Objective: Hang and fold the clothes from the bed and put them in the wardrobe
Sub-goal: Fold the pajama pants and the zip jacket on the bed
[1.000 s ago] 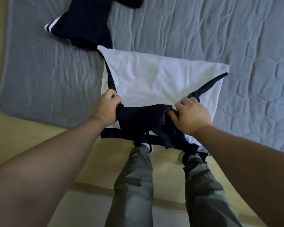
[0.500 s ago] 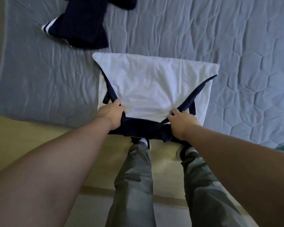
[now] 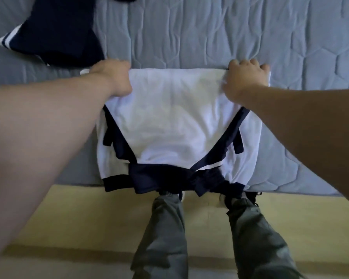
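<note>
Hands both out at far edge of white top point(image 3: 179, 121), upper-mid frame. L hand point(image 3: 111, 78) clamped on upper-left corner, fingers curled under & hidden, scrap of white poking out past knuckles. R hand point(image 3: 247, 79) on upper-right corner, fingers hooked over edge, cloth bunched under palm. Top flat on bed point(image 3: 210, 27), centre frame, navy bands slanting down both sides to dark bunch at lower edge, bunch drooping off mattress toward floor point(image 3: 79, 208). Reads as fold step, approx midway on this garment: sides seemingly tucked in, lengthwise fold not yet made. Next move prob. calls for lifting both corners together, level, drawing them toward lower edge w/o spilling tucked sides; also minding dangling navy part, liable to drag the lot off bed. Count: hands 2; white top 1; navy garment point(image 3: 54, 35) w/ white stripes 1, upper left, just beside L hand; more dark cloth at top edge, cut off, same piece or not unclear; bed 1; legs point(image 3: 163, 234) in grey trousers 2. Wardrobe not in view.
</note>
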Motion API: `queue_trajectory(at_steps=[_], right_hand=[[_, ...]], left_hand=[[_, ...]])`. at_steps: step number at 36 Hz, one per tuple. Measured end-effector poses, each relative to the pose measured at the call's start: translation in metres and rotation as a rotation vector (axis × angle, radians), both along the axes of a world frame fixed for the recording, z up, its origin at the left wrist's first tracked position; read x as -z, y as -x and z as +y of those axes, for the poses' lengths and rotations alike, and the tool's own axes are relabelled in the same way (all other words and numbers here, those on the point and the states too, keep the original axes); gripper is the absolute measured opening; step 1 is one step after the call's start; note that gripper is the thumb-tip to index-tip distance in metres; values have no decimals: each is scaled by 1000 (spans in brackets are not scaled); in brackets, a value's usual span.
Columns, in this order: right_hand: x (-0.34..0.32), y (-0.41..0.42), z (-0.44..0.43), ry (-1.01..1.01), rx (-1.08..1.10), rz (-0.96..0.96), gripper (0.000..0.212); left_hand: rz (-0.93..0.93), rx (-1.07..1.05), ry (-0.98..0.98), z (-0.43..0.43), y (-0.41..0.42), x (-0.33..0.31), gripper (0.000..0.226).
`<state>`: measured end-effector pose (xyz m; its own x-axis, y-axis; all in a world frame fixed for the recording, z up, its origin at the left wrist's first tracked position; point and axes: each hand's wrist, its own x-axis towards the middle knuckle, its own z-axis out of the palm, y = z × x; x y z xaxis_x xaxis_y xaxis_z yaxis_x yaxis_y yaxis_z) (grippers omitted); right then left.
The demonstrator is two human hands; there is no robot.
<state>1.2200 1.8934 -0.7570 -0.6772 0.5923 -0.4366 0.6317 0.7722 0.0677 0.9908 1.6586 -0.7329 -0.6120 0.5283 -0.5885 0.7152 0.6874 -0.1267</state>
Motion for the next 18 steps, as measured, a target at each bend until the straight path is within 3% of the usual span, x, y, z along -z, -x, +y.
queue_trajectory(at_steps=[5, 8, 14, 18], right_hand=[[-10, 6, 10, 23, 9, -54, 10], [-17, 14, 19, 16, 12, -62, 8], [-26, 39, 45, -56, 26, 4, 11], [-25, 54, 61, -163, 65, 57, 28]], left_hand=[[-47, -15, 156, 11, 2, -15, 26], [-113, -55, 241, 17, 10, -22, 14], [82, -101, -4, 31, 36, -23, 18], [206, -139, -123, 47, 41, -19, 26]])
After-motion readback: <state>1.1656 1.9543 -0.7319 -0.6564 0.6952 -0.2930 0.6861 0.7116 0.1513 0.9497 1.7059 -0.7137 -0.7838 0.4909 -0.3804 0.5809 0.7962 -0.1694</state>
